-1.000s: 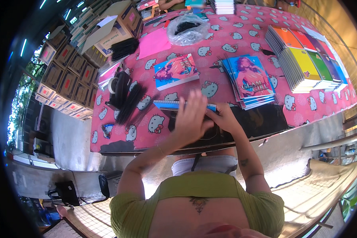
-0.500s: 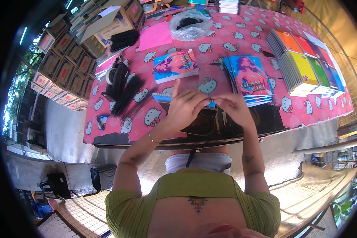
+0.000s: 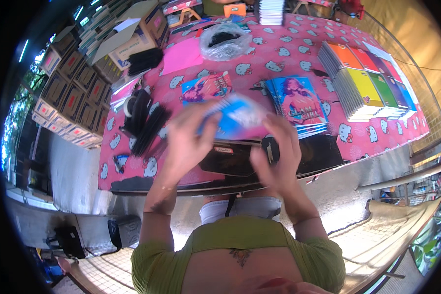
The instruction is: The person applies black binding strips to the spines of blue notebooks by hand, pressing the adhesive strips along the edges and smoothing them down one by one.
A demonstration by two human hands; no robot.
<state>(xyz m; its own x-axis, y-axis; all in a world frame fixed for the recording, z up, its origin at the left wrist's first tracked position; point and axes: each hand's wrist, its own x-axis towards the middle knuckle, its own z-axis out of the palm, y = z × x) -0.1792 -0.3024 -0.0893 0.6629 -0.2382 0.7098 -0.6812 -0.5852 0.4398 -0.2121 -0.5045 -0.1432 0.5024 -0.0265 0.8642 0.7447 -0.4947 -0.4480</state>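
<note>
A blue-covered spiral notebook [image 3: 232,120], smeared by motion, is tilted up over the near part of the table. My left hand [image 3: 188,139] grips it at its left side, thumb toward me. Beside its right edge, my right hand [image 3: 280,154] is spread with thumb and fingers apart, holding nothing. Under both hands lies a dark flat board or tool [image 3: 228,159], its kind unclear. Behind my left hand rests a stack of loose printed covers and pages [image 3: 206,84]. To the right of the raised notebook sits a pile of bound notebooks [image 3: 301,100] with a pink and blue cover.
Black binding wires [image 3: 152,130] and a tape dispenser [image 3: 128,105] lie on the left. Farther back are a plastic bag [image 3: 225,41], a pink sheet [image 3: 182,55] and a carton [image 3: 132,41]. Stacks of colourful notebooks [image 3: 365,88] stand at the right.
The notebook has risen from the table and tilted up in my left hand. My right hand has let go of its edge and moved nearer to me. The view has shifted slightly.
</note>
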